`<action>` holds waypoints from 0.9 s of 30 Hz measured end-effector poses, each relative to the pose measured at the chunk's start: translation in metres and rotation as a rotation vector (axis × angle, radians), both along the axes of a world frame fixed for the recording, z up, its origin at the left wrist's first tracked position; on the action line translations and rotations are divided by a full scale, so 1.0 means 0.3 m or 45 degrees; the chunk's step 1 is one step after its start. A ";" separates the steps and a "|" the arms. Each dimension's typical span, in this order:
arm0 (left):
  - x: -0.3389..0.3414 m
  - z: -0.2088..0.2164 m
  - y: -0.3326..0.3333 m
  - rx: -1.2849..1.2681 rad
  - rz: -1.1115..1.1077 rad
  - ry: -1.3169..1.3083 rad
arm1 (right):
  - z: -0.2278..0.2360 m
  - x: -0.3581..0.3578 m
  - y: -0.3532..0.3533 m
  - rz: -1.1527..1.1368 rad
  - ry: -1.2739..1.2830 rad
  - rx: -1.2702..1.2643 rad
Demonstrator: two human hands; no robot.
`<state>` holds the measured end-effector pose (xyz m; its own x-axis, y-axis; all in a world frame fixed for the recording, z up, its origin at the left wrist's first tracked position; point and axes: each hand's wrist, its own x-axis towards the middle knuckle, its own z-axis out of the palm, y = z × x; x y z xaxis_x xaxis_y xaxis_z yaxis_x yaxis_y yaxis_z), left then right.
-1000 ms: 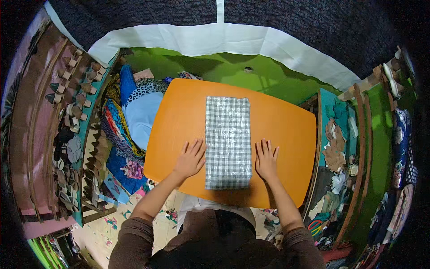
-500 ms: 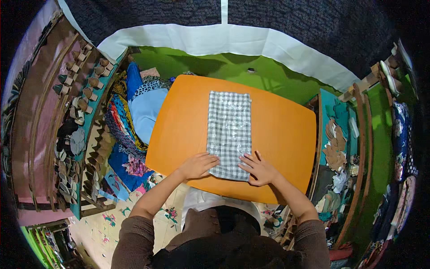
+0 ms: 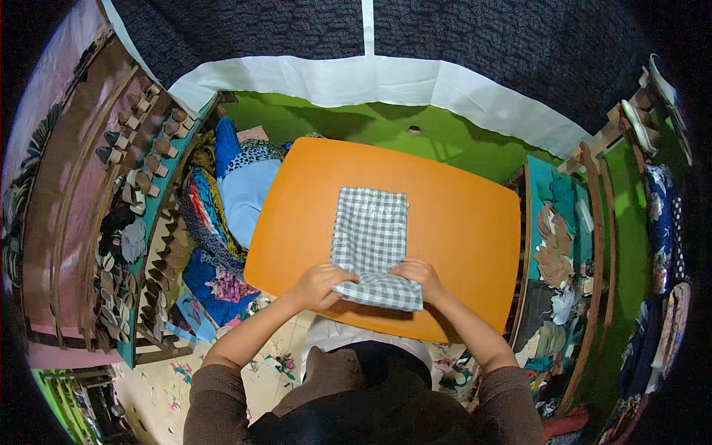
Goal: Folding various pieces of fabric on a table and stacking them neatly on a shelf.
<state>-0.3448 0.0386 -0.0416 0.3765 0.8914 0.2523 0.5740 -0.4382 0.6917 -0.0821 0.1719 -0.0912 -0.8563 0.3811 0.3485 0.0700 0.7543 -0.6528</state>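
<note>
A folded grey-and-white checked cloth (image 3: 371, 230) lies lengthwise on the orange table (image 3: 460, 222), with its lower end close to the table's near edge. That lower part is bunched into a crosswise ridge. My left hand (image 3: 320, 287) grips the cloth's left edge near the bottom, its fingers curled over the fabric. On the opposite edge my right hand (image 3: 419, 276) pinches the cloth at about the same height. The thumbs are partly hidden in the folds.
Shoe racks (image 3: 141, 222) holding wooden shoe forms and shoes stand on the left, beside a heap of colourful fabrics (image 3: 241, 200). To the right, a teal shelf (image 3: 549, 178) carries cut material pieces. Scraps (image 3: 282, 362) litter the tiled floor.
The cloth has been drawn toward me and its lower part has bunched up. Both hands have gone from lying flat on it to gripping its side edges.
</note>
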 end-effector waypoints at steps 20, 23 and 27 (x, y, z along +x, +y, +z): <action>0.114 -0.153 0.056 0.038 0.252 0.162 | -0.026 -0.058 -0.009 -0.560 0.124 -0.785; 0.111 -0.175 0.070 -0.497 0.852 -0.735 | 0.074 -0.111 0.017 -0.672 -0.117 -1.500; 0.026 -0.323 0.135 -0.612 1.143 -1.035 | 0.009 -0.108 0.023 -0.713 -0.214 -1.454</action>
<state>-0.3369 0.0793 -0.1386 -0.5027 0.8151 -0.2880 -0.1193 0.2646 0.9570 -0.1144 0.1787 -0.0885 -0.4845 0.7117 -0.5087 0.3384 -0.3837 -0.8592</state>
